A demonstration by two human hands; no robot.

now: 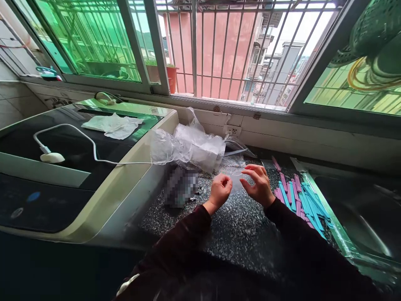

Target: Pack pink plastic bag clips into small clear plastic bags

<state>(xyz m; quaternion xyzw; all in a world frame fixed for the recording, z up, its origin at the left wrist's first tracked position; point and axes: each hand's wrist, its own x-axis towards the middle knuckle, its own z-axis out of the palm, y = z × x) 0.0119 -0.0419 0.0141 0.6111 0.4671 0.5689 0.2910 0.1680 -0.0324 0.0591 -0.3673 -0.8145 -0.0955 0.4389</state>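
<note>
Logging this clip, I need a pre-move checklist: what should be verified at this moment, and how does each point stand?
1. Left hand pinching the clear bag at its edge: ok.
2. Right hand gripping the bag: cannot tell; thumb and fingers are spread beside it, contact unclear.
3. Bag's mouth open: cannot tell; the film is too see-through.
4. Strips on the counter, outside the sink: ok.
5. Strips sorted by colour: not ok; blue and purple lie mixed.
6. Cable away from both hands: ok; it runs across the washer.
</note>
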